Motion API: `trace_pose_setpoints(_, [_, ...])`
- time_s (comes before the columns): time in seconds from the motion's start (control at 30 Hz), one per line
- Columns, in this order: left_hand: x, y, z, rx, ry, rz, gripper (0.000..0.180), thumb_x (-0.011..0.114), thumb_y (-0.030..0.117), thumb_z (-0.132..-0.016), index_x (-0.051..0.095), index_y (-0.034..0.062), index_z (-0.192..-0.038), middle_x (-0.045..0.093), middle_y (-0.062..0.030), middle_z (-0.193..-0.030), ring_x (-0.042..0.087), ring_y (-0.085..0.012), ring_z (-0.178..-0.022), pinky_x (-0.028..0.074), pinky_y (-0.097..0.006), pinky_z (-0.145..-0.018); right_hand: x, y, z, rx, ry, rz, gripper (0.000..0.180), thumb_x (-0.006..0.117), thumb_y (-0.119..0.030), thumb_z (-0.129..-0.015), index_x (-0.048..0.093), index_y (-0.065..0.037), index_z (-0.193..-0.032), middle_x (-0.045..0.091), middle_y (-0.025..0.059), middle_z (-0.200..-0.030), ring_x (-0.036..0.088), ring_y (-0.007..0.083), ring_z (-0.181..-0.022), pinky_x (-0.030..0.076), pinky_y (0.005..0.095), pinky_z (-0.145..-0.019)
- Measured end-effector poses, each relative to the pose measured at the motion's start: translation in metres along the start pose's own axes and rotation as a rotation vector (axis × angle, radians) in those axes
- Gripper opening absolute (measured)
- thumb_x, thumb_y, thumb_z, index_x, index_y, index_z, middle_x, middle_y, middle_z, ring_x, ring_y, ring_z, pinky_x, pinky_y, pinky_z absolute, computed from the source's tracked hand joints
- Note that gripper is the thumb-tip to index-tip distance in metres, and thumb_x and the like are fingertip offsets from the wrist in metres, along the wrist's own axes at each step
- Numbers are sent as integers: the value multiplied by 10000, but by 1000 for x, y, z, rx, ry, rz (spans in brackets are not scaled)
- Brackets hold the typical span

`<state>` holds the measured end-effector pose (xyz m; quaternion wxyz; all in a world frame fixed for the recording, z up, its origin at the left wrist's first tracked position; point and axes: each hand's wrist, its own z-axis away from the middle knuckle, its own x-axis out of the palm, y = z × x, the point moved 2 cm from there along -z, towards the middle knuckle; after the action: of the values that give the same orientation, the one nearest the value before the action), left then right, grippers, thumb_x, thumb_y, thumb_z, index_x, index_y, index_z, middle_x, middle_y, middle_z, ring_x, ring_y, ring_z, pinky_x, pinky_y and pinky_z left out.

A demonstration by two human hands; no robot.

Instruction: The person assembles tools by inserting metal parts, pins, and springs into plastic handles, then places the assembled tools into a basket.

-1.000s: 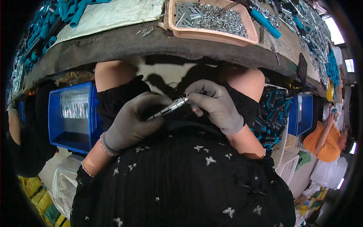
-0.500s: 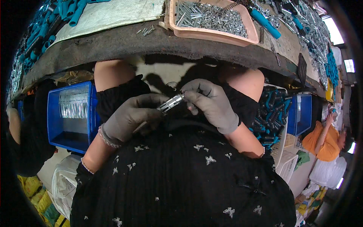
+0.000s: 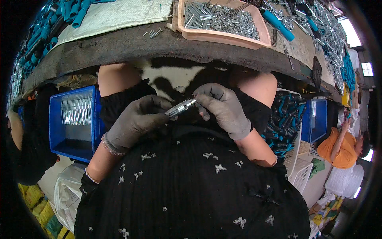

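Above my lap, both gloved hands grip a short shiny metal cylinder (image 3: 181, 108), tilted so its right end is higher. My left hand (image 3: 139, 118), in a grey glove, pinches the lower left end between thumb and fingers. At the upper right end, the thumb and forefinger of my right hand (image 3: 223, 106) close on the tip. A bare fingertip shows through that glove. What small part, if any, sits at the right fingertips is too small to make out.
Ahead runs a cloth-covered bench edge (image 3: 131, 50), with a pink tray (image 3: 223, 41) of metal pins and small parts. Left stands a blue bin (image 3: 73, 150) holding metal strips; right, a crate of black-and-teal parts (image 3: 283, 123). A person in orange (image 3: 338, 148) sits far right.
The cylinder has turned slightly about its length in my fingers. My left fingers have shifted and opened a little along it; my right hand stays nearly in place.
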<state>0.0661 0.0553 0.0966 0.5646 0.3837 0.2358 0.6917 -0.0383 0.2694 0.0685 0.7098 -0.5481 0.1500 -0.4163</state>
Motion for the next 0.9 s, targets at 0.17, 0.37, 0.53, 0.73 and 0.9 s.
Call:
trace_pose_setpoints(0.17, [0, 0, -8, 211, 3, -157, 297, 712, 129, -876, 629, 6, -1133, 697, -52, -981, 630, -91, -753, 499, -232, -655, -11, -18, 7, -138, 165, 248, 239, 656, -145, -939, 633, 16, -1114, 648, 54, -935, 591, 108, -826, 491, 251, -730])
trace_pose_setpoints(0.37, [-7, 0, -6, 114, -20, 11, 240, 692, 104, -877, 642, -10, -1083, 703, -56, -925, 626, -101, -750, 502, -242, -663, -96, -127, 14, -616, 928, 595, 248, 701, -189, -895, 670, -12, -1066, 689, 117, -970, 648, 213, -885, 512, 349, -820])
trace_pose_setpoints(0.53, [-6, -6, 9, 213, -48, 18, 234, 674, 93, -895, 636, -26, -1093, 700, -83, -966, 641, -133, -812, 521, -267, -733, -177, -179, -24, -501, 1144, 1348, 354, 700, -289, -858, 686, -8, -1072, 698, 232, -998, 665, 390, -942, 512, 440, -839])
trace_pose_setpoints(0.73, [-9, -11, 14, 429, -144, -211, 286, 661, 165, -907, 655, -29, -1116, 676, -82, -979, 667, -161, -841, 537, -279, -759, -234, -165, -24, -270, 867, 1362, 471, 707, -295, -829, 652, -47, -1226, 691, 221, -1127, 653, 387, -1068, 507, 457, -911])
trace_pose_setpoints(0.9, [-13, -15, 15, 437, -123, -262, 269, 658, 147, -935, 655, -56, -1111, 665, -91, -1003, 653, -139, -830, 528, -288, -789, -225, -162, -15, -658, 968, 1143, 339, 653, -181, -882, 648, -21, -1181, 694, 171, -1082, 662, 333, -1002, 505, 418, -894])
